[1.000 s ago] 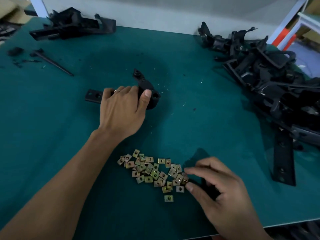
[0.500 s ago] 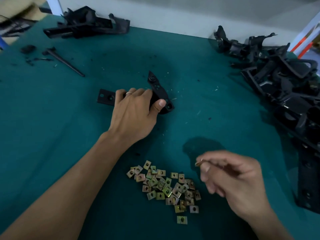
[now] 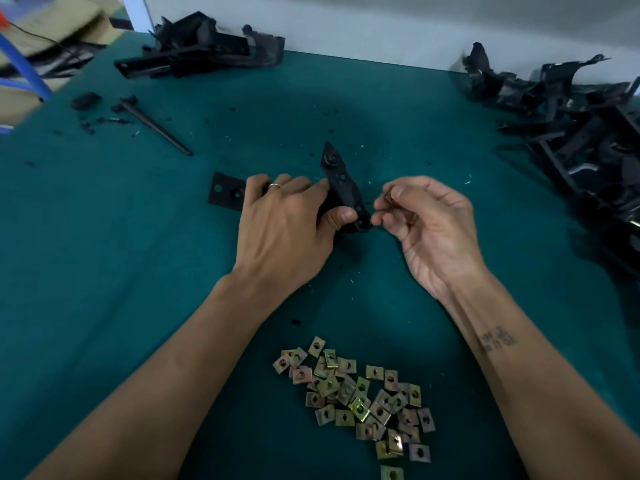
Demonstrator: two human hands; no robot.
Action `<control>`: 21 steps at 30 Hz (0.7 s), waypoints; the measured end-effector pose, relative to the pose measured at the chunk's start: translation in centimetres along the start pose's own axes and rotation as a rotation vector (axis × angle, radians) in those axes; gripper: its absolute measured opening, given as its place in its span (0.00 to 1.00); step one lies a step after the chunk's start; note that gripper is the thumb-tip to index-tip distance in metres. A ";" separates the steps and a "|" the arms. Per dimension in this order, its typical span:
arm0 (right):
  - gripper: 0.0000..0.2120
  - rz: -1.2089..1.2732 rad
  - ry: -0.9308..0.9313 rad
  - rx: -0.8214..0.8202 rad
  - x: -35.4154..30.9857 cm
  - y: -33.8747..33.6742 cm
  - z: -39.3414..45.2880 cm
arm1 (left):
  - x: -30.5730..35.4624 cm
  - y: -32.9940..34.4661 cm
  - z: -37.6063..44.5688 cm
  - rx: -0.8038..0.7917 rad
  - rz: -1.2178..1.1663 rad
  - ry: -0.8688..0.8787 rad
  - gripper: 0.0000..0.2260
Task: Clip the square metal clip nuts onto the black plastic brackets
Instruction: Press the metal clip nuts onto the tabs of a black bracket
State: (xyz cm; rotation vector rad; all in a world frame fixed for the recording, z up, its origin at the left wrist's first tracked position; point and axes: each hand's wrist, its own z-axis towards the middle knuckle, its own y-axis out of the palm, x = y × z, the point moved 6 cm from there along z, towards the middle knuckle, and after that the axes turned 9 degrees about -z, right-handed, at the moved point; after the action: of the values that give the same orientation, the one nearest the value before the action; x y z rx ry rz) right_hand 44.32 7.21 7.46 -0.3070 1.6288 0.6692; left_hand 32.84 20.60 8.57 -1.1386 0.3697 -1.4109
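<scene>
A black plastic bracket (image 3: 341, 183) lies on the green table at the centre, its flat left end (image 3: 225, 191) sticking out past my knuckles. My left hand (image 3: 287, 226) grips the bracket, thumb pressed near its lower right end. My right hand (image 3: 426, 220) pinches a small brass-coloured clip nut (image 3: 388, 197) between thumb and fingers, right beside the bracket's lower tip. A loose pile of square clip nuts (image 3: 360, 396) lies near the front edge between my forearms.
A big heap of black brackets (image 3: 581, 133) fills the right side. Another stack of black parts (image 3: 201, 46) sits at the back left. A black pointed rod (image 3: 156, 124) and small black scraps lie at the left. The green table mat (image 3: 104, 254) stretches left.
My right hand lifted a clip nut from the pile and carried it up to the bracket's tip. My left hand tightened its hold on the bracket.
</scene>
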 end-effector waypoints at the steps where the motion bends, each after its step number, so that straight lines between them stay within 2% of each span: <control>1: 0.07 0.008 -0.006 -0.004 0.0 -0.1 0.0 | 0.1 0.0 0.0 0.004 -0.014 0.006 0.25; 5: 0.03 0.040 -0.023 -0.033 0.1 0.0 0.1 | 0.2 -0.1 0.0 0.025 -0.089 0.013 0.24; 10: 0.09 0.054 -0.043 -0.046 0.2 -0.1 0.4 | 0.6 0.1 -0.2 -0.020 -0.108 0.018 0.24; 16: 0.09 0.076 -0.040 -0.130 0.3 0.0 0.1 | 0.7 -0.2 -0.2 -0.011 -0.182 0.007 0.21; 21: 0.08 0.038 -0.043 -0.089 0.5 0.1 0.1 | 0.7 -0.1 -0.3 -0.008 -0.201 0.004 0.21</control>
State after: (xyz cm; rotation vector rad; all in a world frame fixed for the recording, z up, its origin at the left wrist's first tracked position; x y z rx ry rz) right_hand 44.27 7.41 6.98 -0.3251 1.5695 0.7737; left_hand 32.72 19.92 8.76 -1.2059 0.2697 -1.5884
